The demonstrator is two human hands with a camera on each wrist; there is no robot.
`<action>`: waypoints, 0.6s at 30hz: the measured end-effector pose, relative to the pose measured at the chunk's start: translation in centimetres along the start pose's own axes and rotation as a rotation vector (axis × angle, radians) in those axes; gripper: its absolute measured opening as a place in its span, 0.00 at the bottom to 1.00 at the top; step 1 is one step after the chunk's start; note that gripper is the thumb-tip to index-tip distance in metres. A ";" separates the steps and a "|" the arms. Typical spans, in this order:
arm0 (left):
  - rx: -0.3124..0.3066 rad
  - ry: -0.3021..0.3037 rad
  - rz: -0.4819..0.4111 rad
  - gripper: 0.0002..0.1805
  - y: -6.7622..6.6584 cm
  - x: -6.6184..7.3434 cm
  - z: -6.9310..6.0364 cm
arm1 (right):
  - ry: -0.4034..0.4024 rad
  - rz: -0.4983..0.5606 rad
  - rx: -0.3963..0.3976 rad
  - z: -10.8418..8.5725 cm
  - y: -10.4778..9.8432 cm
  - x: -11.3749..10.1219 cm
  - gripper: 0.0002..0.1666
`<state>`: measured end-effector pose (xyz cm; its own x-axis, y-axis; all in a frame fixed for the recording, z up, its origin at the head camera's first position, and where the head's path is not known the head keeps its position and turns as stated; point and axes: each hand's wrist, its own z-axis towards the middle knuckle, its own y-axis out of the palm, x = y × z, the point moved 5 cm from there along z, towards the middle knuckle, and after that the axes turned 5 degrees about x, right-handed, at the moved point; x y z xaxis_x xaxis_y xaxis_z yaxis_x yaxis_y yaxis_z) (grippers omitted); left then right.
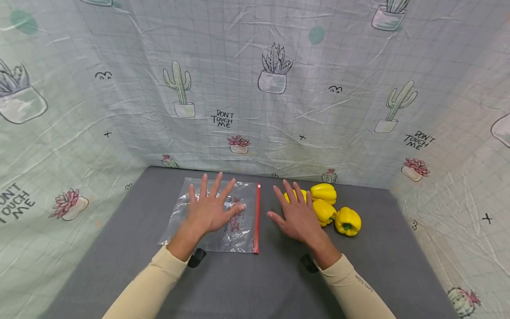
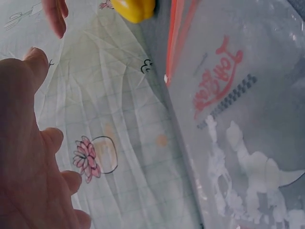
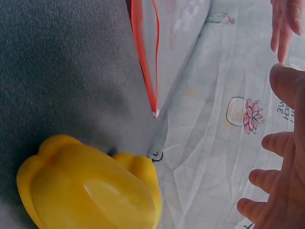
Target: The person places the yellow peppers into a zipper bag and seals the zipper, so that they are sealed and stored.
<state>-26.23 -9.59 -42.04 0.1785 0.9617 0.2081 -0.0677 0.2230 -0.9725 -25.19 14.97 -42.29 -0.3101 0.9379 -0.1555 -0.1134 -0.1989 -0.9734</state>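
1. Around the grey worktop [image 1: 255, 288] we see a curtain [image 1: 247, 102] printed with potted cacti.
2. The clear zip bag [image 1: 244, 235] lies flat near the back edge, under the left hand [image 1: 209, 212].
3. Four yellow peppers [image 1: 324, 211] sit toward the back right corner; the right hand [image 1: 298, 218] is nearer to them.
4. Each grip is released, fingers spread, holding nothing.
5. We judge this relation most important: the red zip strip [image 1: 256, 221] runs back to front, on the peppers' side.
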 end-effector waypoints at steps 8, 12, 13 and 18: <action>0.007 0.016 -0.033 0.49 1.6 0.8 -0.3 | 0.001 0.027 -0.008 -0.2 0.9 -0.3 0.49; 0.018 0.014 -0.033 0.49 2.1 1.1 -0.1 | -0.003 0.045 0.003 -0.2 1.3 -0.3 0.48; 0.018 0.014 -0.029 0.49 2.2 1.2 -0.1 | -0.004 0.049 0.004 -0.2 1.4 -0.4 0.48; 0.013 0.017 -0.045 0.50 3.1 1.4 0.1 | -0.004 0.053 0.012 -0.3 2.0 -0.3 0.47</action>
<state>-26.27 -7.59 -44.74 0.1978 0.9479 0.2496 -0.0720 0.2680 -0.9607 -25.04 14.42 -44.24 -0.3196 0.9248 -0.2061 -0.1082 -0.2517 -0.9617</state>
